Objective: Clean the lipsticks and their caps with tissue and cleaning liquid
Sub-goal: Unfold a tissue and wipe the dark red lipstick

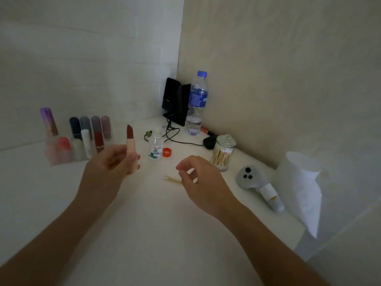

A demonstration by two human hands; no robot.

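My left hand [112, 162] grips an uncapped lipstick [131, 150] upright by its beige tube, the dark red bullet pointing up. My right hand [199, 178] hovers to the right of it and pinches one end of a cotton swab [171, 179], which points left just above the table. Behind them stands the small clear bottle of cleaning liquid [156, 146], open, with its red cap [167, 152] lying beside it. A white tissue roll [299, 178] stands at the right edge, a sheet hanging down. No lipstick cap is in either hand.
A clear organizer [61, 156] with several lipsticks sits at the left. A glass jar of cotton swabs [223, 152], a grey handheld device [250, 178], a water bottle [196, 104], black speakers [175, 100] and a cable [175, 139] fill the back corner by the walls.
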